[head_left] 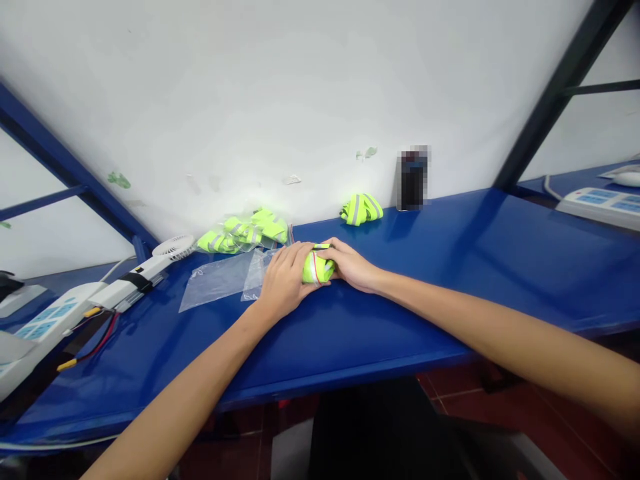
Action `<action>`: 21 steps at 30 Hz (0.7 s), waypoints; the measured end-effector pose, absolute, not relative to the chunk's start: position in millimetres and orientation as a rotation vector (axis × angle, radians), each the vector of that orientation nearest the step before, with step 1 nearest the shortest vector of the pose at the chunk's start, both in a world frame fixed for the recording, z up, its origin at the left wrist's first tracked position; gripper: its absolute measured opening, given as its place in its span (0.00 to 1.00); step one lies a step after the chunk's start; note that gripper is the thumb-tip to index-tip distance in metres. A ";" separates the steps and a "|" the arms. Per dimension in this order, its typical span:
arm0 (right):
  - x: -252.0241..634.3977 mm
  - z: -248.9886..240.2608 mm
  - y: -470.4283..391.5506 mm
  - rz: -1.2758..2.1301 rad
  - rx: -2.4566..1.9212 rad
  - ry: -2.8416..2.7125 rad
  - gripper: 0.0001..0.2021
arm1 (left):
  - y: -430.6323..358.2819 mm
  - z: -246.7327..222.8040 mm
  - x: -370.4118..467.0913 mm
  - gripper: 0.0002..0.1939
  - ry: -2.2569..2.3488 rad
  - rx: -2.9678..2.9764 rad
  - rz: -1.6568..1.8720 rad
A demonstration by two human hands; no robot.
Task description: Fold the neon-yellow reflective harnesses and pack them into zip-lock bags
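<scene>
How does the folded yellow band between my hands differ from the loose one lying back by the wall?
The band in hand is pressed into a tight bundle with a red elastic around it; the band by the wall lies looser, with no elastic visible. The first is gripped between the left hand and right hand; the second lies untouched on the blue table. The first shows mostly yellow; the second shows clear grey stripes. Both are fluorescent yellow.
</scene>
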State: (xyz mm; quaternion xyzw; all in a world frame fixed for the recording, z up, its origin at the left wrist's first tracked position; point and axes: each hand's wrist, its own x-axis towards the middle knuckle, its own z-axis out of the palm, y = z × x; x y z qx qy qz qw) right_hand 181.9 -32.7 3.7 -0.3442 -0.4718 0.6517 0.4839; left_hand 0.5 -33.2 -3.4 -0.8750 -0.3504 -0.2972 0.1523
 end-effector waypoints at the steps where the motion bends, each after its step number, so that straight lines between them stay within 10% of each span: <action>1: 181.6 4.8 -33.6 1.578 -0.860 -1.165 0.12 | -32.8 -2.8 0.7 0.36 -1.022 -2.524 -0.844; 12: 182.8 4.9 -30.2 1.389 -0.871 -1.315 0.12 | -30.9 -4.5 1.8 0.49 -1.135 -2.470 -0.864; 21: 186.4 7.3 -28.7 1.280 -0.883 -1.404 0.08 | -34.2 -5.5 4.7 0.31 -1.072 -2.430 -1.018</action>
